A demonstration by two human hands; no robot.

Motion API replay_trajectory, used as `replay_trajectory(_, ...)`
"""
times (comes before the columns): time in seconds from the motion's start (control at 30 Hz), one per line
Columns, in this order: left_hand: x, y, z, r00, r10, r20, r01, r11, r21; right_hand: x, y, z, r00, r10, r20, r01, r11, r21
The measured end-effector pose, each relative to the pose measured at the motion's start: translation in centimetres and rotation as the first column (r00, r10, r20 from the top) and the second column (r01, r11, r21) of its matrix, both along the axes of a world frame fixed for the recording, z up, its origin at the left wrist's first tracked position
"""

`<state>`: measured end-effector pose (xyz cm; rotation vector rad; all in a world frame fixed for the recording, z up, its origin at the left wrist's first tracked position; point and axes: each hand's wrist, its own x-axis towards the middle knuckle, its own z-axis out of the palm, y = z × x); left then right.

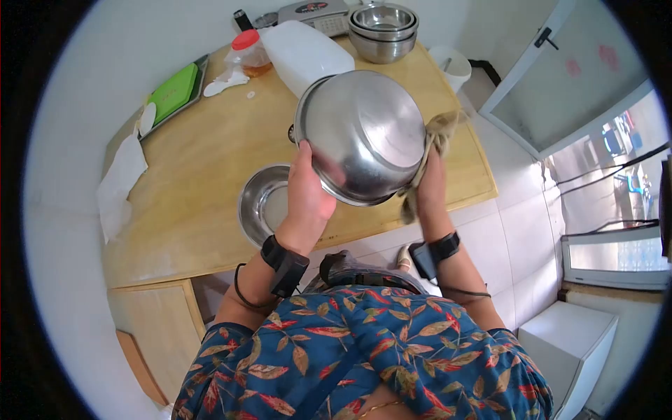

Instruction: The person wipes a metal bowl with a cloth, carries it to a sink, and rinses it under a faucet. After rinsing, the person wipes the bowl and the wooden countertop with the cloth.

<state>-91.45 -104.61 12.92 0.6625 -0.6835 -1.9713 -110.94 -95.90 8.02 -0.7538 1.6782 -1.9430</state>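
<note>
A shiny steel bowl [364, 133] is held up over the front of the table, tilted so that its rounded outside and base face me. My left hand [308, 187] grips its rim at the lower left, thumb on the outer wall and fingers hidden behind. At the bowl's right side my right hand [430, 178] is closed around a tan cloth [442, 129], which presses against the metal. Another steel bowl [246, 208] sits on the table below, partly covered by my left hand and forearm.
The wooden table [189, 189] carries a large white plastic jug [304, 52], a red-lidded jar [246, 50], stacked steel bowls [383, 43], a scale [315, 15] and a green board [173, 91]. A white bucket [455, 68] stands beyond the right edge, near a door [570, 70].
</note>
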Motion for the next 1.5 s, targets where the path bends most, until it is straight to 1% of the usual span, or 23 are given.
replay_trajectory(0.1, -1.9, 1.5, 2.3, 0.991, 0.017, 0.129, -0.011, 0.999, -0.049, -6.0, -1.7, 2.0, 0.830, 0.247, 0.499, -0.249, 0.966, -0.064)
replay_trajectory(0.13, -2.8, 1.9, 2.9, 0.984, 0.020, 0.179, -0.011, 0.999, -0.053, -7.5, -2.0, 3.1, 0.830, 0.322, 0.456, -0.308, 0.945, -0.108)
replay_trajectory(0.23, -5.1, 2.7, 2.9, 0.961, -0.010, 0.276, 0.067, 0.978, -0.199, -13.7, -3.2, 2.6, 0.868, 0.382, 0.318, -0.401, 0.916, -0.004)
replay_trajectory(0.27, -5.9, 3.1, 3.1, 0.944, 0.007, 0.330, 0.078, 0.966, -0.245, -15.5, -3.5, 2.7, 0.891, 0.424, 0.166, -0.431, 0.902, 0.012)
replay_trajectory(0.33, -7.8, 3.8, 3.7, 0.901, 0.053, 0.430, 0.104, 0.937, -0.334, -16.7, -3.0, 5.7, 0.905, 0.419, 0.076, -0.424, 0.902, 0.075)
replay_trajectory(0.47, -11.0, 5.6, 2.2, 0.839, -0.056, 0.541, 0.221, 0.944, -0.244, -17.8, -3.5, 10.3, 0.811, 0.539, -0.228, -0.448, 0.823, 0.350)
replay_trajectory(0.53, -13.1, 6.7, 1.5, 0.754, -0.124, 0.645, 0.306, 0.935, -0.178, -15.2, -2.7, 12.7, 0.593, 0.614, -0.521, -0.356, 0.780, 0.515)
replay_trajectory(0.57, -13.9, 6.9, 0.7, 0.798, -0.104, 0.593, 0.259, 0.949, -0.182, -13.4, -1.9, 10.7, 0.377, 0.434, -0.818, -0.354, 0.884, 0.305)
replay_trajectory(0.6, -14.6, 7.0, -0.3, 0.838, -0.083, 0.539, 0.211, 0.961, -0.181, -11.7, -2.1, 10.9, 0.161, 0.598, -0.785, -0.292, 0.789, 0.541)
replay_trajectory(0.67, -15.3, 7.2, -0.8, 0.861, -0.056, 0.505, 0.185, 0.960, -0.210, -9.7, 0.6, 10.9, 0.141, 0.455, -0.879, -0.186, 0.885, 0.428)
replay_trajectory(0.77, -15.4, 7.3, -0.8, 0.847, -0.016, 0.532, 0.184, 0.947, -0.265, -11.0, 2.4, 7.7, 0.267, 0.160, -0.950, -0.224, 0.969, 0.100)
replay_trajectory(0.83, -16.1, 7.8, -0.1, 0.863, 0.039, 0.504, 0.106, 0.961, -0.257, -11.4, 4.4, 5.9, 0.260, 0.180, -0.949, -0.250, 0.962, 0.114)
replay_trajectory(0.93, -17.6, 8.1, 1.0, 0.958, 0.123, 0.260, -0.116, 0.992, -0.043, -12.0, 6.3, 0.8, 0.309, 0.154, -0.939, -0.312, 0.948, 0.053)
replay_trajectory(1.03, -16.3, 5.5, -0.6, 0.958, 0.037, 0.284, 0.002, 0.991, -0.135, -12.5, 7.8, -4.5, 0.598, 0.308, -0.740, -0.299, 0.942, 0.151)
replay_trajectory(1.1, -16.3, 5.3, 0.8, 0.931, 0.076, 0.358, 0.037, 0.954, -0.298, -13.7, 8.3, -7.4, 0.858, 0.437, -0.270, -0.375, 0.892, 0.252)
replay_trajectory(1.13, -16.3, 5.1, 1.1, 0.916, 0.114, 0.385, 0.045, 0.924, -0.380, -14.0, 8.6, -7.4, 0.898, 0.439, 0.003, -0.423, 0.862, 0.280)
replay_trajectory(1.2, -15.7, 4.4, 1.3, 0.888, 0.127, 0.442, 0.120, 0.863, -0.490, -14.8, 8.6, -5.7, 0.772, 0.384, 0.506, -0.479, 0.875, 0.066)
replay_trajectory(1.27, -14.9, 3.7, -0.4, 0.736, 0.183, 0.652, 0.365, 0.704, -0.609, -15.5, 9.0, -4.0, 0.428, 0.414, 0.804, -0.505, 0.847, -0.167)
replay_trajectory(1.3, -14.7, 3.4, -1.0, 0.645, 0.238, 0.726, 0.486, 0.604, -0.631, -15.0, 8.9, -2.0, 0.475, 0.397, 0.785, -0.466, 0.871, -0.159)
replay_trajectory(1.33, -14.2, 3.7, -0.1, 0.565, 0.370, 0.737, 0.607, 0.419, -0.675, -13.7, 8.9, 0.8, 0.519, 0.378, 0.767, -0.426, 0.892, -0.151)
replay_trajectory(1.43, -13.3, 3.4, -1.2, 0.594, 0.430, 0.680, 0.757, -0.013, -0.653, -11.6, 8.3, 3.7, 0.709, 0.354, 0.610, -0.383, 0.919, -0.088)
replay_trajectory(1.47, -12.8, 3.1, -1.9, 0.674, 0.426, 0.603, 0.709, -0.143, -0.691, -11.3, 7.8, 3.0, 0.763, 0.343, 0.548, -0.389, 0.921, -0.035)
replay_trajectory(1.5, -12.2, 3.0, -2.0, 0.671, 0.445, 0.593, 0.717, -0.186, -0.672, -10.9, 7.3, 2.3, 0.812, 0.336, 0.478, -0.391, 0.920, 0.017)
